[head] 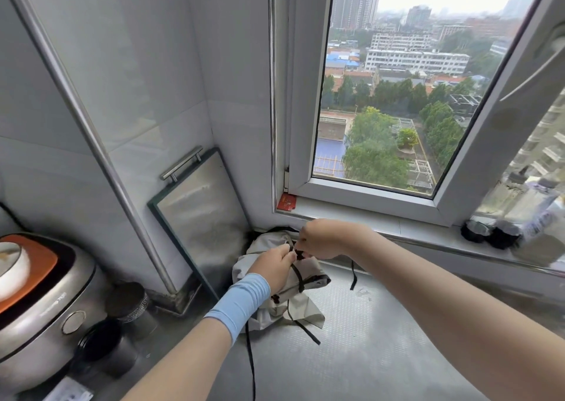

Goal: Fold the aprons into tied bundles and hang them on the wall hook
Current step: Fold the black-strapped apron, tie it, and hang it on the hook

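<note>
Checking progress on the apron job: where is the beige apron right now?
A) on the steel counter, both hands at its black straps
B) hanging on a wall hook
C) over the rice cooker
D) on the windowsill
A: the apron lies on the steel counter, left hand and right hand both pinching its black straps.

Soft overcast daylight from the window (397,94), faint shadows, wide-angle bending at edges, right edge blurred

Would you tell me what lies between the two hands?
A black strap of the apron, pinched by left hand and right hand, in head view.
</note>
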The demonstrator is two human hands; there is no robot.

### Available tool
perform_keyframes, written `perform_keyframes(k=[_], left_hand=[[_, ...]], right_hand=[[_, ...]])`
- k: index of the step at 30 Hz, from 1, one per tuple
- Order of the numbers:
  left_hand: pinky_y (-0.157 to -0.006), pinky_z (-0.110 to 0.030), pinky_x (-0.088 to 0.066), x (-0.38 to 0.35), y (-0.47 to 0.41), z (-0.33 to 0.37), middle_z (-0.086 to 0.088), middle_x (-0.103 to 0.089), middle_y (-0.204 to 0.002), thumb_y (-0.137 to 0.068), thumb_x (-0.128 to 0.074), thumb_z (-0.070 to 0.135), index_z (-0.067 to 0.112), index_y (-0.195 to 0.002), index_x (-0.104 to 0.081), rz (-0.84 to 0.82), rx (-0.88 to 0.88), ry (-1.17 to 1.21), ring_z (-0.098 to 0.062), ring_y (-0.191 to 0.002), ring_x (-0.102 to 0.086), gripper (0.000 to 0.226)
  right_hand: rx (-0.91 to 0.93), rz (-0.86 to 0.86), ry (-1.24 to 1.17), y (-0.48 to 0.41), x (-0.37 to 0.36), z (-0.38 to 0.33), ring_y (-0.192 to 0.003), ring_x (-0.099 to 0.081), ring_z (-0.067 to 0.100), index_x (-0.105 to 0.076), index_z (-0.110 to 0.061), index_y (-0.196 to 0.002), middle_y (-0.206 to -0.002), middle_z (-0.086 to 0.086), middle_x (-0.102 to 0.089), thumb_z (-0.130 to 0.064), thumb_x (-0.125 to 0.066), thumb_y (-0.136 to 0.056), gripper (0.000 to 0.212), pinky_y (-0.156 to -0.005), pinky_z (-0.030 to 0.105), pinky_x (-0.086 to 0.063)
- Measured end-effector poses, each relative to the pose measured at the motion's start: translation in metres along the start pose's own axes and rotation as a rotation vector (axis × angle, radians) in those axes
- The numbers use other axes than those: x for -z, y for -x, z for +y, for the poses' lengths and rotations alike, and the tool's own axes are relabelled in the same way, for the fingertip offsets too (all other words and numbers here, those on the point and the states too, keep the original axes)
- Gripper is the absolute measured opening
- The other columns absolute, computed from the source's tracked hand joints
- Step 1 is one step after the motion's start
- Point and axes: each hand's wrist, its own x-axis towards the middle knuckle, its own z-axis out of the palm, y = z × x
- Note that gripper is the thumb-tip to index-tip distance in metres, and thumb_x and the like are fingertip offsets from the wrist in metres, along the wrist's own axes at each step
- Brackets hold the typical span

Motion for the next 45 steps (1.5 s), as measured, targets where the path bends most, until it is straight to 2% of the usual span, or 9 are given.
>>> perform_keyframes(k=[4,11,16,19,25,27,32,39,45], left_hand=[[-0.078,-0.032,-0.036,-0.005,-0.001,-0.002,-0.012,-0.065,-0.114,-0.103,-0.033,0.027,0.012,-0.107,-0.062,0.088,0.126,-0.1,-0.031,-0.108,-0.057,0.032],[-0.074,-0.017,-0.033,-0.021,-0.009,-0.006,-0.002,-0.068,-0.107,-0.1,-0.043,0.024,0.021,-0.107,-0.073,0.185,0.246,0.533,-0.014,-0.093,-0.053,0.03],[-0.074,-0.008,-0.047,-0.052,0.003,-0.001,0.007,-0.073,-0.096,-0.1,-0.049,0.025,0.028,-0.099,-0.074,0.151,0.137,0.746,-0.013,-0.095,-0.064,0.025],[-0.083,-0.025,-0.054,-0.072,0.007,0.001,0.009,-0.074,-0.088,-0.097,-0.055,0.023,0.035,-0.091,-0.076,0.122,0.057,0.738,-0.01,-0.09,-0.066,0.025],[-0.073,-0.007,-0.046,-0.098,0.021,-0.004,0.013,-0.07,-0.078,-0.095,-0.059,0.014,0.034,-0.091,-0.073,0.133,-0.039,0.683,0.008,-0.077,-0.059,0.025],[-0.078,-0.007,-0.044,-0.106,0.023,-0.01,0.013,-0.073,-0.083,-0.094,-0.06,0.016,0.03,-0.096,-0.075,0.076,-0.03,0.661,0.008,-0.084,-0.061,0.021],[-0.084,-0.025,-0.054,-0.128,0.03,-0.025,0.004,-0.076,-0.085,-0.094,-0.06,0.021,0.033,-0.086,-0.077,-0.031,0.084,0.593,-0.016,-0.089,-0.069,0.022],[-0.085,-0.038,-0.055,-0.175,0.035,-0.044,0.006,-0.073,-0.077,-0.081,-0.058,0.04,0.032,-0.075,-0.073,-0.127,0.268,0.409,-0.019,-0.082,-0.067,0.018],[-0.069,-0.02,-0.047,-0.202,0.044,-0.028,0.009,-0.07,-0.07,-0.089,-0.059,0.03,0.024,-0.074,-0.072,-0.129,0.313,0.31,-0.008,-0.072,-0.062,0.02]], right_hand=[[0.062,0.119,-0.184,0.013,-0.019,-0.012,-0.081,-0.05,0.025,-0.066,-0.003,-0.106,-0.101,0.014,-0.065,-0.02,-0.041,-0.102,0.03,-0.072,0.032,-0.041],[0.042,0.284,-0.201,0.028,-0.1,0.015,-0.101,-0.048,0.018,-0.074,-0.036,-0.099,-0.107,-0.007,-0.06,-0.038,-0.057,-0.095,0.018,-0.085,0.033,-0.04],[-0.273,-0.068,-1.043,0.033,-0.125,0.039,-0.046,-0.054,0.015,-0.072,-0.009,-0.1,-0.08,0.007,-0.075,-0.019,-0.056,-0.095,0.019,-0.041,0.022,-0.027],[-0.441,-0.014,-1.504,0.029,-0.138,0.051,-0.06,-0.068,0.019,-0.068,-0.003,-0.105,-0.09,0.008,-0.077,-0.011,-0.053,-0.096,0.02,-0.041,0.019,-0.028],[-0.508,-0.049,-2.022,0.028,-0.159,0.061,-0.091,-0.069,0.044,-0.067,0.003,-0.109,-0.108,0.027,-0.068,-0.037,-0.038,-0.099,0.05,-0.069,0.042,-0.059],[-0.507,-0.045,-2.012,0.025,-0.173,0.065,-0.094,-0.068,0.047,-0.066,0.002,-0.115,-0.114,0.029,-0.066,-0.05,-0.051,-0.096,0.058,-0.072,0.047,-0.061],[-0.386,-0.017,-1.787,0.026,-0.206,0.068,-0.093,-0.07,0.026,-0.073,-0.001,-0.101,-0.103,0.012,-0.071,-0.009,-0.07,-0.086,0.017,-0.082,0.04,-0.06],[-0.353,0.029,-1.649,0.035,-0.264,0.059,-0.089,-0.07,0.0,-0.067,-0.02,-0.109,-0.1,-0.01,-0.076,0.003,-0.071,-0.077,0.04,-0.076,0.017,-0.052],[-0.503,0.02,-1.686,0.038,-0.304,0.065,-0.089,-0.072,0.013,-0.076,-0.014,-0.109,-0.096,0.003,-0.077,-0.015,-0.066,-0.09,0.021,-0.083,0.032,-0.058]])
